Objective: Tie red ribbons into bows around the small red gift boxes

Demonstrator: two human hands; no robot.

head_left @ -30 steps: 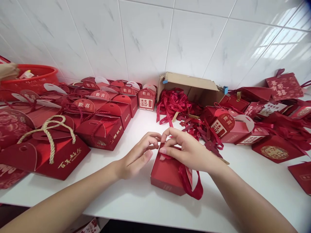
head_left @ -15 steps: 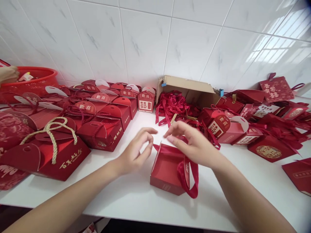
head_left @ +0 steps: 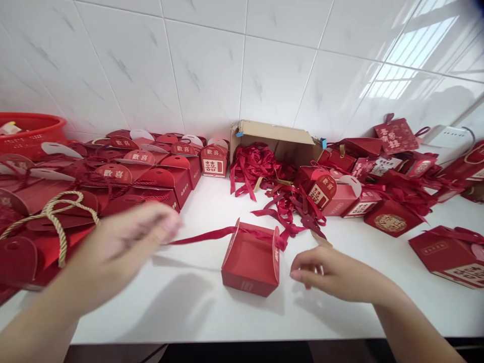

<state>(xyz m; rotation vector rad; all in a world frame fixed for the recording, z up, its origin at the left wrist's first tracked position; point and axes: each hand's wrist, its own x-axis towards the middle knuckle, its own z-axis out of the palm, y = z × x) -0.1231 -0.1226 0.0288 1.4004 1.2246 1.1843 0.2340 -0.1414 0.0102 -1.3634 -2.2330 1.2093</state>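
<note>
A small red gift box [head_left: 250, 254] stands in front of me with its top open and its side flaps raised. A dark red ribbon [head_left: 204, 236] runs through the flaps and stretches out to the left. My left hand [head_left: 141, 234], blurred by motion, pinches the ribbon's left end above the table. To the right of the box is my right hand [head_left: 321, 269], with loosely curled fingers a little apart, holding nothing that I can see. It does not touch the box.
Rows of closed red gift boxes [head_left: 181, 174] fill the left side. A cardboard box [head_left: 280, 130] spills ribbons [head_left: 257, 164] at the back. More gift boxes [head_left: 391, 218] crowd the right. A red plastic basket [head_left: 34, 143] stands at the far left, on the white table [head_left: 181, 317].
My left hand has moved left, drawing the ribbon out through the flap. My right hand has come down to the box's right side. The ribbon loop over the box's right side is gone.
</note>
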